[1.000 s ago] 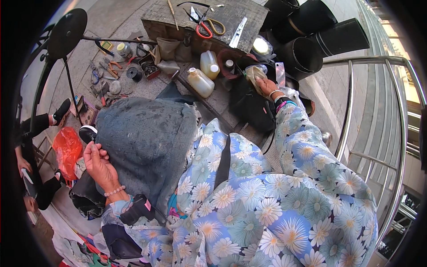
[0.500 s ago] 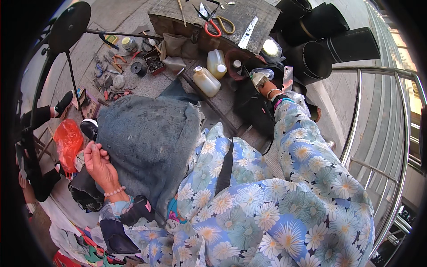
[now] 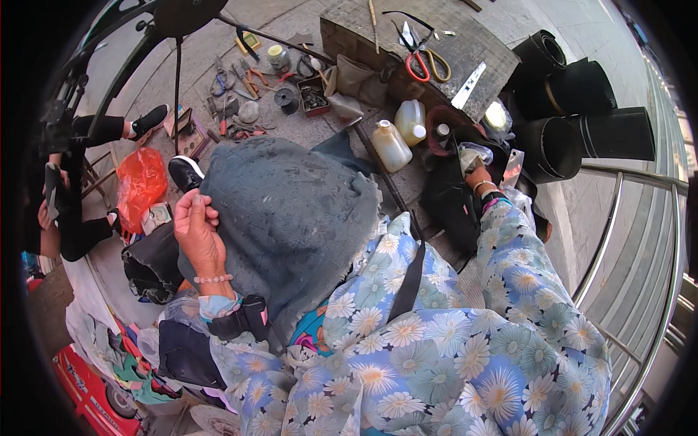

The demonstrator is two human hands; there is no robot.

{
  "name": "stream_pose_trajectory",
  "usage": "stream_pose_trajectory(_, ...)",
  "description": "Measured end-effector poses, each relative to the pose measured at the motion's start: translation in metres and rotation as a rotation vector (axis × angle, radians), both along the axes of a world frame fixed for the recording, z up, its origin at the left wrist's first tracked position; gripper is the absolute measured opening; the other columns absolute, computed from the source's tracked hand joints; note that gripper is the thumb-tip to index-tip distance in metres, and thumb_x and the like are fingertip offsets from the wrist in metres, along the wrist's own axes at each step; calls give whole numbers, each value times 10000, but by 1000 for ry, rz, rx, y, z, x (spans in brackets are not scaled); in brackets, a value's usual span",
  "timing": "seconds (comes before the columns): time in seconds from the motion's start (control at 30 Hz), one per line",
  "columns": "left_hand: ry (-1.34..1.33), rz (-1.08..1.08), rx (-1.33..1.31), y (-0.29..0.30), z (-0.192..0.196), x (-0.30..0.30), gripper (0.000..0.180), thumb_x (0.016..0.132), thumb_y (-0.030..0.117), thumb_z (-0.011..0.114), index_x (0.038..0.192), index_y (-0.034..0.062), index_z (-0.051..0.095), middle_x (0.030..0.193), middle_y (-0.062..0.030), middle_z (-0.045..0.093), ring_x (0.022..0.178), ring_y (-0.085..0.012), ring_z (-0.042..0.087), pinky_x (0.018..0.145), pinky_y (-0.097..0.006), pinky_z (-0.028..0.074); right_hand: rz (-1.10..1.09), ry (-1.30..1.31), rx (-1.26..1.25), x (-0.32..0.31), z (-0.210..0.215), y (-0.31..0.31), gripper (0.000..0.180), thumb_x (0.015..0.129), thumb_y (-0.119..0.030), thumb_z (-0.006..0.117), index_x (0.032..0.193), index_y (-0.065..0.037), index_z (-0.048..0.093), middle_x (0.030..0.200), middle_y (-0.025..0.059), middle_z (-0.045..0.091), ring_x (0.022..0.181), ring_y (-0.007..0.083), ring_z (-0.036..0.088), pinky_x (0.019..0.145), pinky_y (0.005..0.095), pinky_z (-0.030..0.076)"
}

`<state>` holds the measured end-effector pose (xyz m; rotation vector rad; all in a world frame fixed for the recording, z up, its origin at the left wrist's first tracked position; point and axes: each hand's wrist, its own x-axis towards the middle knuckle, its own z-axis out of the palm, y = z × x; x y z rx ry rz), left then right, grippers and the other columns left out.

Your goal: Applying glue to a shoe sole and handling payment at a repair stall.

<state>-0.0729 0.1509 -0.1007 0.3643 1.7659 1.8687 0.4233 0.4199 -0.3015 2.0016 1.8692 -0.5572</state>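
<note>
My left hand (image 3: 200, 231) is raised over the left edge of a worn blue-grey cloth (image 3: 283, 211) that covers my lap. Its fingers are curled, with thumb and forefinger pressed together; whatever they may pinch is too small to make out. On the far right, my right hand (image 3: 478, 176) reaches into the opening of a black bag (image 3: 447, 196). Its fingers close on a pale crumpled piece (image 3: 468, 158), whose kind I cannot tell, beside clear plastic. A metal blade-like strip (image 3: 512, 168) stands just right of that hand.
Scissors (image 3: 418, 67) and a white blade (image 3: 469, 86) lie on a wooden block (image 3: 349, 43). Two plastic jugs (image 3: 392, 147) stand before it. Pliers and other hand tools (image 3: 247, 80) lie far left. Black rolls (image 3: 582, 94) and a metal railing (image 3: 607, 240) flank the right. Another person sits at left near a red bag (image 3: 142, 185).
The view has swung left, so most things appear farther right. My right hand stays at the black bag, its pale piece still in its fingers. My left hand remains raised with fingers curled.
</note>
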Motion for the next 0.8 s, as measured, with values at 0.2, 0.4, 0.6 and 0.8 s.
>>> stream_pose_trajectory(0.2,1,38,10,-8,10,-4,144,851,110,561,960,19,542,770,-35,600,549,-53,523,472,-159,372,82,59,109,-9,40,-24,367,712,-305,570,924,-9,622,933,237,608,913,389,571,834,413,445)
stream_pose_trajectory(0.4,-50,12,39,-5,-1,1,146,846,110,557,962,22,545,755,-36,594,539,-58,518,476,-169,381,344,-89,93,-55,135,-13,307,680,-304,598,839,-47,656,884,201,621,864,368,587,782,429,466)
stream_pose_trajectory(0.6,-66,1,56,-6,1,1,139,838,115,557,947,29,546,740,-32,594,526,-57,523,472,-171,380,651,345,287,-160,247,12,301,674,-232,665,858,5,638,759,165,633,689,299,615,651,362,488)
stream_pose_trajectory(0.8,-36,2,88,-10,3,-1,131,843,99,547,953,28,540,745,-33,595,532,-59,541,446,-174,389,933,978,226,-303,347,-14,235,729,-89,642,941,11,619,819,125,635,722,185,613,655,276,478)
